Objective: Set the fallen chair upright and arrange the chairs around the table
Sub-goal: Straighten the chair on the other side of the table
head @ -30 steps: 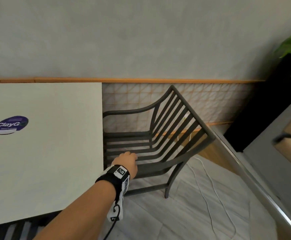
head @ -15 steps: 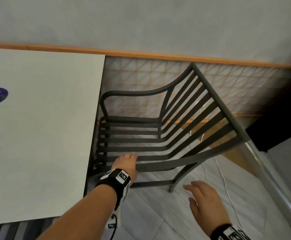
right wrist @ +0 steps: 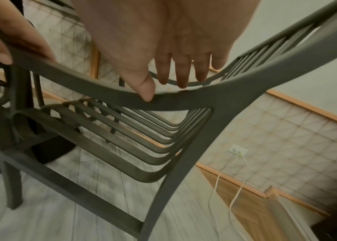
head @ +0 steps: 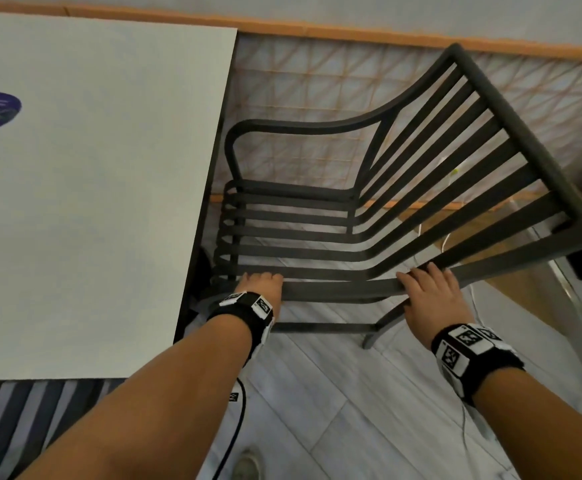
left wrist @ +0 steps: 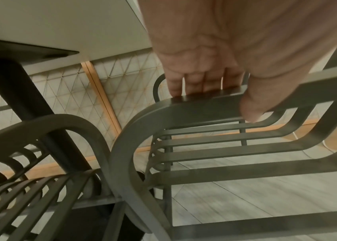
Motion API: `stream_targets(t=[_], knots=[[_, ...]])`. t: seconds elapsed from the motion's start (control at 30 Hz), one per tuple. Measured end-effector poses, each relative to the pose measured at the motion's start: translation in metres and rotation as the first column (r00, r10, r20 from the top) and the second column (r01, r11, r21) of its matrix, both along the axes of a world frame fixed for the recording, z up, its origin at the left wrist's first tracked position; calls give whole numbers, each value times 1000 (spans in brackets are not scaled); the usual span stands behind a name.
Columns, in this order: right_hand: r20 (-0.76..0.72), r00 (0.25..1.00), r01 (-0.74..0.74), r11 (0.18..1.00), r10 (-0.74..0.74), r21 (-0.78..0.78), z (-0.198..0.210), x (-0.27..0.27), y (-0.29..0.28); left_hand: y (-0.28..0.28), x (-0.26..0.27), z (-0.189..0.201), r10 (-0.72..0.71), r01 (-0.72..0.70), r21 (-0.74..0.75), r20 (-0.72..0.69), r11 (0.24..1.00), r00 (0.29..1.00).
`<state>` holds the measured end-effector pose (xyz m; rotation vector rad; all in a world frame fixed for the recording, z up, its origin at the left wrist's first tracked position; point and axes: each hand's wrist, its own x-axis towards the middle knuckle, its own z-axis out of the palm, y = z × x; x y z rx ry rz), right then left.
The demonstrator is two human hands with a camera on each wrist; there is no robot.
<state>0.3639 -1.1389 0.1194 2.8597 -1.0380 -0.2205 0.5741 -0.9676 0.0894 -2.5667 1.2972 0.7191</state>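
Note:
A dark slatted metal armchair (head: 300, 233) stands upright on its legs, its front against the right edge of the white table (head: 92, 202). My left hand (head: 260, 285) grips the front end of the near armrest, fingers over the top and thumb on the side (left wrist: 223, 99). My right hand (head: 428, 292) holds the same armrest farther back, where it meets the backrest. In the right wrist view its thumb presses the rail's near face and its fingers hang over the far side (right wrist: 163, 88). The seat slats (right wrist: 122, 154) show below it.
A second slatted chair (head: 23, 427) sits at the table's near side, close to the black table leg (left wrist: 19, 97). White cables (right wrist: 235, 179) run from a wall outlet (right wrist: 237, 149) across the floor behind the chair. A metal rail (head: 576, 306) borders the right.
My right hand has come into view and settled on the near armrest by the backrest. My left hand has kept its grip. The head view has tilted down and closer.

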Motion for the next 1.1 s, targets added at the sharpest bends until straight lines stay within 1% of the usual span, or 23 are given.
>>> stream_targets(t=[0.17, 0.3, 0.53, 0.73, 0.87, 0.97, 1.1], knots=[[-38, 999, -37, 999, 36, -16, -7, -3, -27, -11, 2, -4, -19, 18, 85, 10, 996, 1000], [-5, 998, -62, 998, 63, 25, -7, 0, -37, -19, 2, -2, -23, 20, 153, 20, 988, 1000], [-4, 996, -86, 996, 86, 35, -8, 9, -27, -17, 14, 1, 16, -19, 169, 21, 985, 1000], [-15, 990, -137, 990, 137, 46, -14, 24, -10, -4, 28, 3, 124, -125, 217, 21, 968, 992], [-3, 992, -127, 991, 127, 42, -14, 38, -1, -2, 34, 2, 205, -210, 262, 47, 942, 978], [-15, 992, -122, 992, 123, 39, -12, 42, 3, -2, 36, -4, 212, -220, 260, 60, 940, 975], [-32, 992, -123, 992, 123, 27, -11, 41, 3, -2, 36, -4, 166, -176, 277, 59, 945, 984]])
